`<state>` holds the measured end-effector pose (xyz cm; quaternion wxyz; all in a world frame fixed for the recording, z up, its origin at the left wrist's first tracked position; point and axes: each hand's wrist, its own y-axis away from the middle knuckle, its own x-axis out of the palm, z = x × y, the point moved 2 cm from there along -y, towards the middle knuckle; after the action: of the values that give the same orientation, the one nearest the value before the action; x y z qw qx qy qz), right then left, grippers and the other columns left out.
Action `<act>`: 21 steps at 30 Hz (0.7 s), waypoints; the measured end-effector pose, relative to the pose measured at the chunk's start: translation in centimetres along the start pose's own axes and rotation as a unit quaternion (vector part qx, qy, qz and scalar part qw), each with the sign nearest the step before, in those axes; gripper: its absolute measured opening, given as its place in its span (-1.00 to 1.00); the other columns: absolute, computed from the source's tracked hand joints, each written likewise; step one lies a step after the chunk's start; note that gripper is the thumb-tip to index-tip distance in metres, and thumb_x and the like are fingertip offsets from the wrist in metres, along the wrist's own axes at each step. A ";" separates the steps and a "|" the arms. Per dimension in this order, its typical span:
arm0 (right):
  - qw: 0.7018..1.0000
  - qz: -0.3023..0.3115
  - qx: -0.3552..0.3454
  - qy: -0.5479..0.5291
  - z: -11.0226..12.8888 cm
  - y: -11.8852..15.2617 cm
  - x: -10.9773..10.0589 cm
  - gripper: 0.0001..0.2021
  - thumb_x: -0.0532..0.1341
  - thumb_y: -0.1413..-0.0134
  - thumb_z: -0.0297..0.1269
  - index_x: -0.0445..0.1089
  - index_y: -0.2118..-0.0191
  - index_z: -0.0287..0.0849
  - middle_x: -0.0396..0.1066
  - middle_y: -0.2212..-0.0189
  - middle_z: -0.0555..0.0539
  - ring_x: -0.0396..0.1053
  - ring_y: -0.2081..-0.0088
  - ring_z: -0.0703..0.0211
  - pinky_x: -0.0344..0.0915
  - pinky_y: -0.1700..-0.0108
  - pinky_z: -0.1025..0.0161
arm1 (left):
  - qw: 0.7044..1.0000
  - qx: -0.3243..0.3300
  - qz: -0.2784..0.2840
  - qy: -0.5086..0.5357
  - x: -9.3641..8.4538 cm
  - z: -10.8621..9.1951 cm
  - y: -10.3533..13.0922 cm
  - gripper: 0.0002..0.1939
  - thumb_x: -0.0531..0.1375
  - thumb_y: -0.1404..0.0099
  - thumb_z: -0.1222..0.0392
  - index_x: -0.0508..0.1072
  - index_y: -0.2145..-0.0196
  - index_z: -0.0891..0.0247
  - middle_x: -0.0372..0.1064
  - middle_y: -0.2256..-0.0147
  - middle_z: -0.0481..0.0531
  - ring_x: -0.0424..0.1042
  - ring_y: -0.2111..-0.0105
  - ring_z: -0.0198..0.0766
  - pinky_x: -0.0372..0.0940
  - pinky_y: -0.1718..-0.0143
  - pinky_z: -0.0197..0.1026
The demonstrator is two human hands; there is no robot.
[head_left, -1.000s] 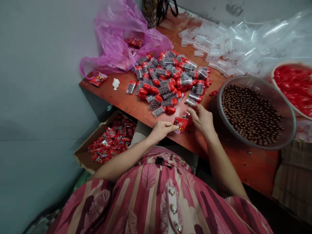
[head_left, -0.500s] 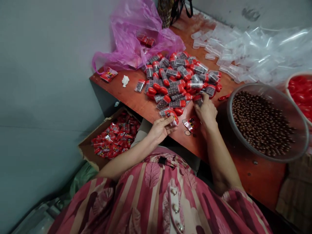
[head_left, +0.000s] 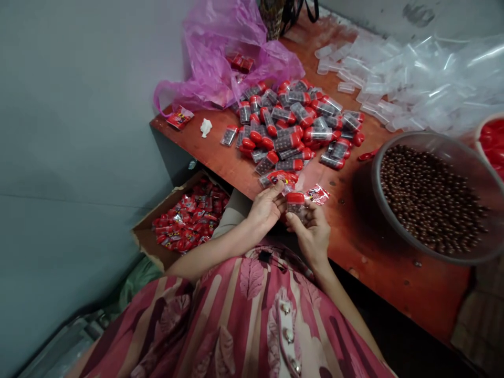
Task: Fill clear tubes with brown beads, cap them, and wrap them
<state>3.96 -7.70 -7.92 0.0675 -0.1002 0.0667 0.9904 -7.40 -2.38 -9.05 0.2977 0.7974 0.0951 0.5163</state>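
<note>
Between thumb and fingers, my left hand pinches a red printed plastic wrapper at the table's near edge. Close beside it, my right hand grips a small clear candy tube with a red cap, filled with dark balls. The tube is upright, its red cap pointing away from me. Another red printed wrapper lies flat on the table just beyond my right fingers. A heap of similar filled candy tubes spreads over the table behind both hands.
A grey tub of brown balls stands on the right, with a container of red caps behind it. Empty clear tubes lie at the back. A pink plastic bag sits back left; a cardboard box of red packets is below.
My right hand has come from the heap toward me with a candy tube, which is now beside my left hand. My left hand still holds the wrapper. The view has shifted slightly.
</note>
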 end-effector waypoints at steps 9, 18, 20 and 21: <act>0.999 0.016 -0.018 -0.021 -0.4 -1.0 -0.5 -0.54 0.34 0.08 -0.19 0.24 0.02 -0.09 0.41 0.42 0.05 0.39 0.52 0.27 0.42 0.50 0.29 | 0.995 0.039 0.038 -0.080 0.9 0.5 0.9 -0.68 0.42 0.08 0.14 0.40 0.48 0.37 0.41 0.54 -0.06 0.40 0.54 -0.39 0.29 0.37 -0.30; 0.997 -0.008 -0.022 -0.072 -0.1 -1.3 -0.8 -0.55 0.36 0.11 -0.26 0.18 0.09 -0.08 0.39 0.45 0.12 0.36 0.54 0.36 0.37 0.51 0.39 | 0.979 0.067 0.068 -0.181 0.9 0.7 1.0 -0.71 0.41 0.10 0.12 0.49 0.49 0.39 0.44 0.52 -0.02 0.38 0.54 -0.41 0.27 0.44 -0.34; 0.996 0.017 -0.017 -0.081 -0.2 -1.4 -0.8 -0.53 0.36 0.12 -0.25 0.17 0.09 -0.07 0.40 0.44 0.12 0.37 0.54 0.35 0.37 0.50 0.38 | 0.978 0.062 0.064 -0.191 0.8 0.8 1.0 -0.72 0.41 0.09 0.11 0.49 0.52 0.39 0.44 0.54 -0.02 0.38 0.55 -0.40 0.27 0.44 -0.32; 0.995 0.033 -0.009 -0.093 -0.2 -1.5 -0.8 -0.52 0.36 0.12 -0.24 0.16 0.09 -0.06 0.40 0.45 0.13 0.37 0.55 0.34 0.36 0.51 0.38 | 0.977 0.059 0.061 -0.196 0.8 0.8 1.0 -0.72 0.41 0.09 0.11 0.49 0.53 0.39 0.43 0.55 -0.02 0.38 0.56 -0.40 0.28 0.45 -0.32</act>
<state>4.99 -6.33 -8.11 0.0402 -0.0065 0.0541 0.9977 -6.51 -3.12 -8.10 0.2309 0.9034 0.0164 0.3609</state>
